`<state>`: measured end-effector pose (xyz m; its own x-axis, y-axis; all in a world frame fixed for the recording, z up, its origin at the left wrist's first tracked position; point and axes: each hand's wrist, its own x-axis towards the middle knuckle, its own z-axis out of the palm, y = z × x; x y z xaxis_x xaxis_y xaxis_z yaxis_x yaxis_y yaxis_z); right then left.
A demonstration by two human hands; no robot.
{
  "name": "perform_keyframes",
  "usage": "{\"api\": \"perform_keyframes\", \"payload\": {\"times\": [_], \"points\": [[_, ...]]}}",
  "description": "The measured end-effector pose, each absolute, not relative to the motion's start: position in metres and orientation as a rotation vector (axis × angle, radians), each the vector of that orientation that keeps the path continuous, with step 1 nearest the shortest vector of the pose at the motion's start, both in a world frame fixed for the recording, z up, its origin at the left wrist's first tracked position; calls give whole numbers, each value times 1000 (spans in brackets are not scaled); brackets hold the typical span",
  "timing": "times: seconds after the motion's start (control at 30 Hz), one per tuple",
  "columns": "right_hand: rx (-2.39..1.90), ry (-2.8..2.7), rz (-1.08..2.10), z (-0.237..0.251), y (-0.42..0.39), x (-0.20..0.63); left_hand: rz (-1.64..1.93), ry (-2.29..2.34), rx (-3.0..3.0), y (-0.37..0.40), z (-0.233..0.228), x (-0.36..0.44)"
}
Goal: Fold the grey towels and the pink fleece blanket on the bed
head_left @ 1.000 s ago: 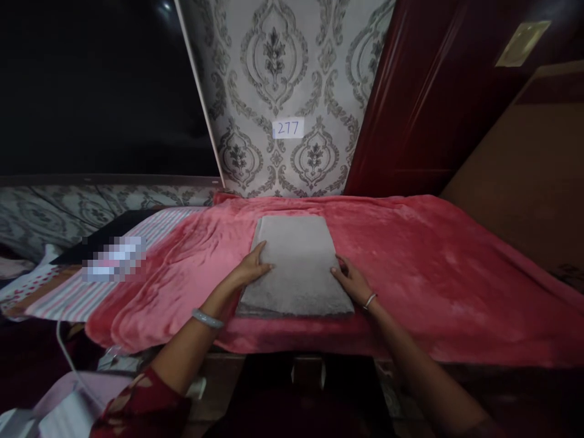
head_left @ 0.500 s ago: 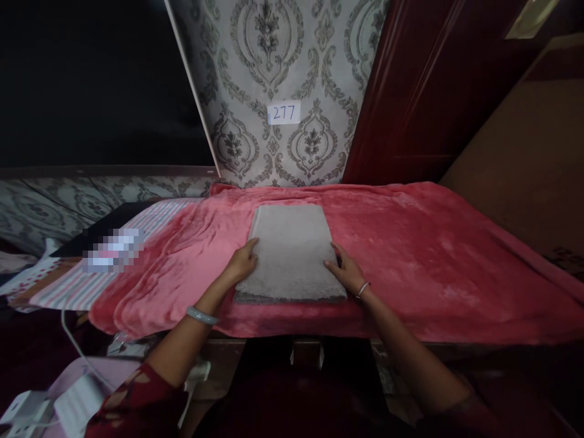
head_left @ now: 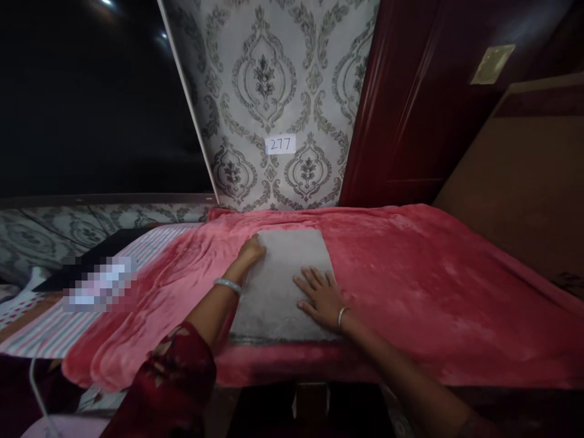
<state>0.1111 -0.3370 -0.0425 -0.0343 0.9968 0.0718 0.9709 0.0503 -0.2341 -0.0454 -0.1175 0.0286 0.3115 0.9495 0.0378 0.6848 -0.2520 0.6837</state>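
Observation:
A folded grey cloth (head_left: 283,304) lies flat on a pink-red plush blanket (head_left: 424,292), its layered edge facing me. My left hand (head_left: 252,248) is at the cloth's far left corner, thumb on top and the other fingers curled at the side, partly hidden. Spread across the right part of the cloth, my right hand (head_left: 322,299) rests palm down with its fingers apart. A bracelet circles each wrist.
A large dark television screen (head_left: 100,109) stands at the back left. On the left are a striped cloth (head_left: 41,328) and a blurred-out item (head_left: 100,285). A brown board (head_left: 524,164) rises at the right, beside a dark red door (head_left: 410,121).
My right hand has gone from the cloth's right edge onto its top, fingers spread. My left hand has slid along the left edge to the far corner. The camera has tilted up.

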Motion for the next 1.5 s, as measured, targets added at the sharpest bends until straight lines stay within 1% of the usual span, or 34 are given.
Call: {"api": "perform_keyframes", "payload": {"times": [0.13,0.3,0.4,0.5,0.57,0.63,0.77,0.9,1.07,1.2,1.33,1.4,1.5], "points": [[-2024,-2102,190,-42,-341,109,615,1543,2091,-108,20,-30],[-1985,-2132,200,-46,-344,115,665,1592,2149,-108,3,-35],[-1878,-2155,242,-43,-331,131,617,1611,2198,-108,8,-34],[-1828,-2058,173,-29,-297,150,588,1566,2322,-115,17,-22],[-1894,-1990,98,-18,-268,159,561,1457,2501,-123,18,-12],[-1992,-2005,73,-12,-242,164,446,1382,2677,-131,12,-7],[-2062,-2165,147,-21,-216,167,176,1491,2762,-137,-9,-8],[-2067,-2147,135,-37,-210,182,144,1512,2803,-133,-15,-11],[-2282,-1967,217,-44,-195,223,122,1496,2784,-133,-14,-10],[-2330,-1918,217,-46,-188,240,142,1471,2777,-131,-15,-11],[-2397,-1880,271,-29,-192,233,155,1438,2741,-130,-5,-14],[-2388,-1894,219,-16,-198,220,170,1402,2748,-141,2,-22],[-2150,-2130,99,-5,-208,186,222,1242,2855,-181,2,-51]]}}
